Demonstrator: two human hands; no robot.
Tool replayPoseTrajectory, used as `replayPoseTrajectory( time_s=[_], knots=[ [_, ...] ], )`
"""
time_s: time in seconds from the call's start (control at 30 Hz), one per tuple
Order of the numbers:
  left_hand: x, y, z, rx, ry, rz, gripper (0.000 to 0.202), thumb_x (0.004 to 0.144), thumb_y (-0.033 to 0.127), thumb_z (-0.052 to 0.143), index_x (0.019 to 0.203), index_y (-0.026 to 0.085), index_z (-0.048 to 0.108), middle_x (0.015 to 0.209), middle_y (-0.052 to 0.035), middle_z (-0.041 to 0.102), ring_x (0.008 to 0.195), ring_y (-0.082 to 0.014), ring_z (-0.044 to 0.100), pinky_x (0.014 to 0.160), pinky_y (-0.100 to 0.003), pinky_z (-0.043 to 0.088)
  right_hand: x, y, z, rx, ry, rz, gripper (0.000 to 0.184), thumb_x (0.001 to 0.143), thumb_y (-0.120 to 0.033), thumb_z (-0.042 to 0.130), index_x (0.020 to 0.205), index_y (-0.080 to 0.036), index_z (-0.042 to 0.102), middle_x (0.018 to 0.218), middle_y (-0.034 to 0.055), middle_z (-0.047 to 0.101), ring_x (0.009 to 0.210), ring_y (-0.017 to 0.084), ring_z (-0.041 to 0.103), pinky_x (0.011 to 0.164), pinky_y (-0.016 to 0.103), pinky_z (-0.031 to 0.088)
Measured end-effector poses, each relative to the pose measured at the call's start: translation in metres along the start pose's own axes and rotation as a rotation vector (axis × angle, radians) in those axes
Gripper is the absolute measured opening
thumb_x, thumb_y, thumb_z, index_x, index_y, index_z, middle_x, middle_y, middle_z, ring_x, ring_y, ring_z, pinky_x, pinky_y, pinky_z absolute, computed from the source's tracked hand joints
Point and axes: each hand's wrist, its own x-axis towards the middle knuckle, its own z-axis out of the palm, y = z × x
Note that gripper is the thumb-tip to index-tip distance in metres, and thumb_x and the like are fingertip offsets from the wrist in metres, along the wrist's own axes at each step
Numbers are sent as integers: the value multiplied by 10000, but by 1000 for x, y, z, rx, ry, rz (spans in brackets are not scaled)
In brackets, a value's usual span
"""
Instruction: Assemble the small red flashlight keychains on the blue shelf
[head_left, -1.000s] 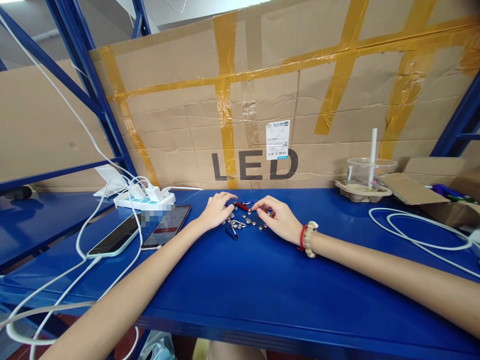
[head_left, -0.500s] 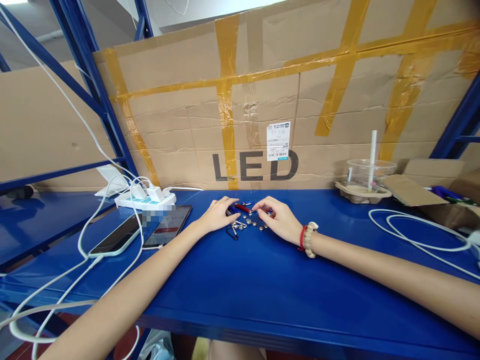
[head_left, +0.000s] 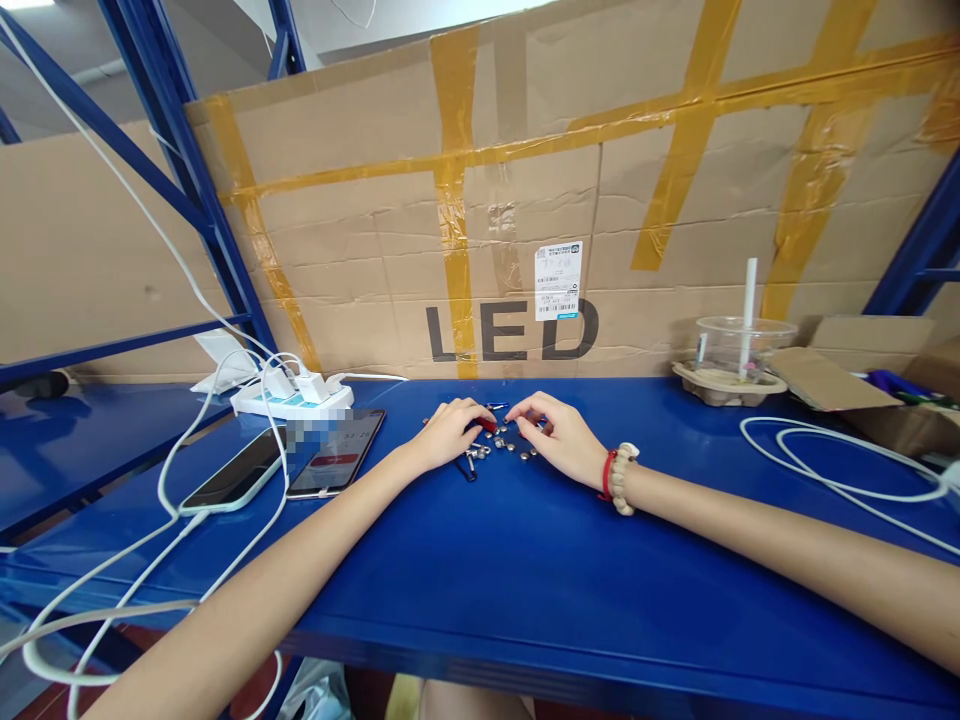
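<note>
Both my hands rest on a blue shelf [head_left: 525, 560] over a small heap of parts. My left hand [head_left: 448, 432] has its fingers curled over a short red stick-like piece [head_left: 487, 424], fingertips touching it. My right hand [head_left: 561, 435], with a red band and bead bracelet at the wrist, curls its fingers down among several small silver round pieces [head_left: 510, 443]. A black clip with a metal ring [head_left: 466, 463] lies just below my left hand. What the fingertips pinch is too small to make out.
Two phones [head_left: 300, 462] lie to the left beside a white power strip [head_left: 289, 398] with white cables. A taped cardboard box marked LED [head_left: 510, 200] stands behind. A plastic cup with straw [head_left: 739, 350] sits at the right, with a white cable coil [head_left: 840, 460].
My left hand has slid right, over the red piece, and now covers most of it. My right hand has barely shifted.
</note>
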Motion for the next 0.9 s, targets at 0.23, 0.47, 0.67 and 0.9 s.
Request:
replayPoseTrajectory(
  time_s=[0.23, 0.47, 0.67, 0.9],
  knots=[
    [-1, 1, 0, 52, 54, 60, 232, 837, 111, 397, 948, 224, 567, 975, -15, 560, 943, -149, 506, 826, -285, 360, 0, 1, 0, -4, -6, -7, 162, 793, -192, 452, 844, -211, 605, 850, 13, 565, 680, 111, 523, 572, 226, 412],
    [-5, 7, -9, 254, 228, 124, 364, 803, 2, 314, 1008, 208, 532, 1025, -39, 502, 990, -155, 445, 866, -296, 307, 1, -1, 0, -5, 2, -11, 169, 791, -182, 448, 838, -211, 608, 832, 13, 562, 674, 112, 523, 575, 228, 410],
    [-4, 2, -11, 284, 268, 99, 350, 792, 4, 332, 961, 217, 552, 1001, -38, 497, 983, -163, 439, 865, -306, 296, -1, -1, -1, -24, -8, -5, 169, 793, -190, 442, 840, -213, 603, 841, 16, 567, 682, 118, 529, 575, 234, 412],
    [-2, -12, -6, 113, 181, -82, 285, 808, 74, 370, 903, 227, 590, 963, -15, 555, 939, -156, 510, 830, -316, 327, 3, 7, -6, -179, 118, 41, 187, 754, -182, 483, 913, -212, 577, 896, 22, 580, 840, 164, 538, 728, 302, 406]
  ],
)
